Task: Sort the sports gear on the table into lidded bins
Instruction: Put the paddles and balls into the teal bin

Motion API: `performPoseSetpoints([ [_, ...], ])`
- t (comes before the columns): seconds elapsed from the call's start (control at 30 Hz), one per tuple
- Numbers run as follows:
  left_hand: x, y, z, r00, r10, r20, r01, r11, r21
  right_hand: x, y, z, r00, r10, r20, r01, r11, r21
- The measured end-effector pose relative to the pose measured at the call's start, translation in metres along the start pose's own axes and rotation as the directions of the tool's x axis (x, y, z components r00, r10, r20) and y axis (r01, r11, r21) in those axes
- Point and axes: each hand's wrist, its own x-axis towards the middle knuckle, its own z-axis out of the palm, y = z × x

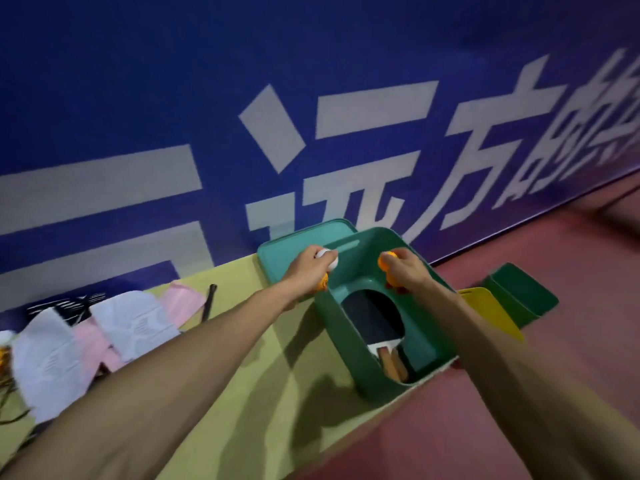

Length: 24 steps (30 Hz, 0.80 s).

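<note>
A dark green bin point(346, 362) stands open at the table's right end, with black table tennis paddles point(372, 317) with wooden handles lying inside. Its teal lid point(294, 244) leans behind it against the blue wall. My left hand point(306, 268) is over the bin's far left rim and grips white and orange table tennis balls point(329, 259). My right hand point(407, 270) is over the far right rim, gripping orange balls point(384, 262).
The table has a yellow-green cover point(263, 358). Pink and white folded cloth items point(131, 320) and a black stick point(209, 299) lie at the left. On the red floor at the right stand another green bin point(523, 296) and a yellow lid point(488, 310).
</note>
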Motion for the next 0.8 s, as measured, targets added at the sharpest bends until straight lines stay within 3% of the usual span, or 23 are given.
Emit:
performPoseSetpoints([
  [0.2, 0.013, 0.027, 0.097, 0.989, -0.143, 0.044, 0.143, 0.990, 0.000, 0.016, 0.048, -0.036, 0.989, 0.088, 0.122, -0.090, 0.996, 0.011],
  [0.33, 0.019, 0.023, 0.113, 0.977, -0.215, 0.012, 0.215, 0.976, -0.038, 0.022, 0.051, -0.036, 0.985, 0.010, 0.169, 0.012, 0.992, -0.128],
  [0.5, 0.018, 0.017, 0.099, 0.966, -0.257, -0.026, 0.254, 0.963, -0.095, 0.023, 0.042, -0.032, 0.978, -0.094, 0.184, 0.123, 0.980, -0.155],
  [0.8, -0.022, -0.006, 0.006, 0.912, -0.241, -0.331, 0.199, 0.967, -0.155, -0.004, -0.024, 0.041, 0.917, -0.358, 0.177, 0.385, 0.910, -0.155],
])
